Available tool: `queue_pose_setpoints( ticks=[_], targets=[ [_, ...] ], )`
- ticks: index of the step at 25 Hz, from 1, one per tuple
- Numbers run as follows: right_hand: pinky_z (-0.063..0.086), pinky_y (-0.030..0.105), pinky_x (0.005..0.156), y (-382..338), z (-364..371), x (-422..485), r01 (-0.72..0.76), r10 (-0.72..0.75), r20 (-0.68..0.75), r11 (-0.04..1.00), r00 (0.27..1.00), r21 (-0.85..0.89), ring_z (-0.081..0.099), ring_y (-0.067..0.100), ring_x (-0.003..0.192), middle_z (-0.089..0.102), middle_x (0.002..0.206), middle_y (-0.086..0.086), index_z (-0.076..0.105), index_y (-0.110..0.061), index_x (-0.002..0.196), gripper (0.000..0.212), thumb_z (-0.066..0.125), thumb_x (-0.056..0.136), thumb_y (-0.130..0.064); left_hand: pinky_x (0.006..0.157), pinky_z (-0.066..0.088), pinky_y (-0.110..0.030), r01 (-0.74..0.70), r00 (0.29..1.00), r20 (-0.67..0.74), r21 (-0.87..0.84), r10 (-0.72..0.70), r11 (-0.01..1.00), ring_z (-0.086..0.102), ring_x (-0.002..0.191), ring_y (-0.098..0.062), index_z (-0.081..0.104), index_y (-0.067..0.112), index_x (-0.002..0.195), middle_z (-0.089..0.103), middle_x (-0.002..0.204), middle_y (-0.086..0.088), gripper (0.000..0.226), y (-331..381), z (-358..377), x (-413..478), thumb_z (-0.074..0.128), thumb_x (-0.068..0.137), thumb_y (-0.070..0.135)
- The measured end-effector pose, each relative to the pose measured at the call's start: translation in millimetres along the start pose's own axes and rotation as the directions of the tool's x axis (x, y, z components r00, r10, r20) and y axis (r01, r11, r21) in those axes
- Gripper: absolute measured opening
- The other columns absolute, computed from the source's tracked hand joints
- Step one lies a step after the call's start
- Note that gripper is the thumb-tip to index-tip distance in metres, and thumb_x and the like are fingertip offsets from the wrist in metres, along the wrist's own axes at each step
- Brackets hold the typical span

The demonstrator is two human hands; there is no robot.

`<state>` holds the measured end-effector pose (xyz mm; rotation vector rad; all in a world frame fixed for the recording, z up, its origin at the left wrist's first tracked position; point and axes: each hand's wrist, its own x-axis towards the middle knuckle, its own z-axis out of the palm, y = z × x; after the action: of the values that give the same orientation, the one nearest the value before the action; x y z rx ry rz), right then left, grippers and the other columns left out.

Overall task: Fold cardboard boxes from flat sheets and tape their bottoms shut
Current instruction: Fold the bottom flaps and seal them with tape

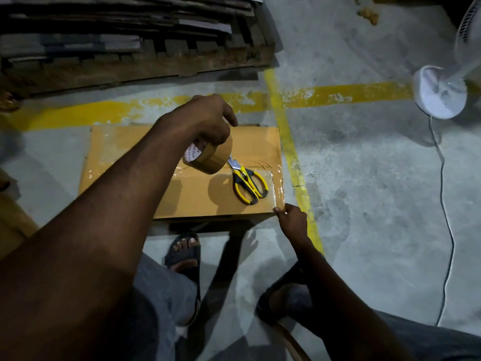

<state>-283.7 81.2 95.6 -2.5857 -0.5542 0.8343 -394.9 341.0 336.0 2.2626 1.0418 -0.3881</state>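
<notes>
Left hand (208, 121) is gripping one tape roll (210, 158), fingers curled round it, just above one cardboard box (135, 144) sitting on the floor. One pair of scissors (247, 183) is lying on top. Right hand (292, 220) is pinching the box's near right corner.

Box (187, 196) under both hands is made of matt brown cardboard, smooth. Clear tape strips (276, 188) stuck on it by the right hand (292, 220): glossy plastic film, wrinkled in places. Tape roll (210, 158) held in the left hand (208, 123): glossy brown plastic, with white printed paper seen at the core. Scissors (248, 185) just beyond the right hand: shiny metal blades, smooth yellow and black plastic handles. Floor (364, 178) right of the hands: rough grey concrete, yellow paint lines (338, 93) worn and flaked. Pallet (156, 63) beyond the left hand: rough dull wood, loaded with matt cardboard sheets (104, 27). Fan base (440, 92) far right of the hands: smooth white plastic.
</notes>
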Motion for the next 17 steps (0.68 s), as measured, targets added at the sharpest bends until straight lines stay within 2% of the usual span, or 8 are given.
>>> queue_pose_setpoints(
  ticks=[3, 6, 7, 8, 10, 11, 14, 17],
  targets=[
    [0.04, 0.03, 0.076, -0.5, -0.7, 3.7, -0.014, -0.007, 0.127, 0.986, 0.992, 0.166, 0.062, 0.032, 0.106, 0.07, 0.111, 0.011, 0.066, -0.016, 0.122, 0.029, 0.058, 0.096, -0.025, 0.048, 0.042, -0.025, 0.002, 1.0, -0.006, -0.013, -0.002, 1.0, 0.06, 0.088, -0.029, 0.06, 0.033, 0.126, 0.051, 0.133, -0.013, 0.06, -0.3, -0.6, -1.4, 0.061, 0.078, -0.003],
    [0.05, 0.044, 0.096, -0.8, 2.7, 14.2, -0.112, 0.034, 0.2, 0.914, 0.979, 0.39, 0.062, 0.028, 0.112, 0.068, 0.118, 0.003, 0.057, -0.027, 0.133, 0.045, 0.057, 0.088, -0.016, 0.049, 0.046, -0.026, -0.011, 1.0, -0.01, -0.03, 0.011, 0.999, 0.061, 0.088, -0.029, 0.061, 0.033, 0.125, 0.053, 0.132, -0.013, 0.059, -2.2, -1.3, -3.5, 0.061, 0.078, -0.003],
    [0.05, 0.048, 0.097, -6.6, 3.9, 16.6, -0.098, 0.038, 0.151, 0.907, 0.988, 0.409, 0.062, 0.028, 0.112, 0.067, 0.121, 0.003, 0.054, -0.028, 0.135, 0.049, 0.055, 0.086, -0.022, 0.05, 0.047, -0.027, -0.016, 1.0, -0.013, -0.037, 0.016, 0.999, 0.061, 0.087, -0.029, 0.061, 0.031, 0.126, 0.053, 0.133, -0.013, 0.059, -2.5, -1.7, -4.7, 0.061, 0.079, -0.003],
    [0.05, 0.049, 0.096, -18.3, 3.5, 17.9, -0.044, 0.032, 0.036, 0.927, 0.999, 0.371, 0.062, 0.029, 0.111, 0.066, 0.123, 0.005, 0.052, -0.027, 0.136, 0.051, 0.054, 0.085, -0.029, 0.05, 0.047, -0.027, -0.022, 1.0, -0.015, -0.035, 0.021, 0.999, 0.06, 0.086, -0.028, 0.06, 0.031, 0.127, 0.052, 0.133, -0.013, 0.059, -2.5, -1.7, -5.4, 0.061, 0.079, -0.004],
    [0.049, 0.045, 0.093, -54.5, 2.8, 12.0, 0.121, -0.091, -0.244, 0.986, 0.965, 0.112, 0.057, 0.033, 0.111, 0.061, 0.125, 0.009, 0.051, -0.02, 0.135, 0.052, 0.059, 0.087, -0.039, 0.052, 0.045, -0.026, -0.043, 0.999, -0.015, -0.025, 0.043, 0.999, 0.057, 0.086, -0.027, 0.059, 0.029, 0.129, 0.05, 0.135, -0.013, 0.058, -3.7, -2.2, -6.9, 0.061, 0.08, -0.002],
    [0.047, 0.044, 0.092, -74.9, 6.2, 8.0, 0.208, -0.21, -0.267, 0.978, 0.941, -0.034, 0.053, 0.035, 0.113, 0.058, 0.127, 0.011, 0.05, -0.018, 0.134, 0.056, 0.064, 0.086, -0.044, 0.056, 0.049, -0.029, -0.056, 0.998, -0.013, -0.046, 0.055, 0.997, 0.056, 0.088, -0.027, 0.059, 0.027, 0.13, 0.05, 0.136, -0.012, 0.057, -5.3, -2.9, -7.3, 0.061, 0.081, -0.002],
    [0.045, 0.048, 0.092, -115.6, 26.8, -3.2, 0.282, -0.316, -0.031, 0.882, 0.948, -0.376, 0.044, 0.038, 0.12, 0.046, 0.133, 0.013, 0.039, -0.019, 0.138, 0.08, 0.072, 0.075, -0.057, 0.08, 0.057, -0.041, -0.08, 0.997, -0.013, -0.225, 0.079, 0.971, 0.058, 0.1, -0.028, 0.058, 0.015, 0.131, 0.055, 0.133, -0.011, 0.052, -8.3, -6.9, -11.9, 0.063, 0.082, -0.001],
    [0.041, 0.052, 0.095, -121.9, 28.0, 5.7, 0.219, -0.215, 0.056, 0.892, 0.975, -0.395, 0.038, 0.041, 0.124, 0.038, 0.135, 0.013, 0.04, -0.018, 0.134, 0.076, 0.072, 0.076, -0.056, 0.076, 0.056, -0.033, -0.132, 0.991, -0.075, -0.435, 0.11, 0.891, 0.058, 0.106, -0.024, 0.058, 0.012, 0.132, 0.056, 0.133, -0.006, 0.05, -4.8, -6.7, -18.8, 0.063, 0.084, 0.0]
  ],
)
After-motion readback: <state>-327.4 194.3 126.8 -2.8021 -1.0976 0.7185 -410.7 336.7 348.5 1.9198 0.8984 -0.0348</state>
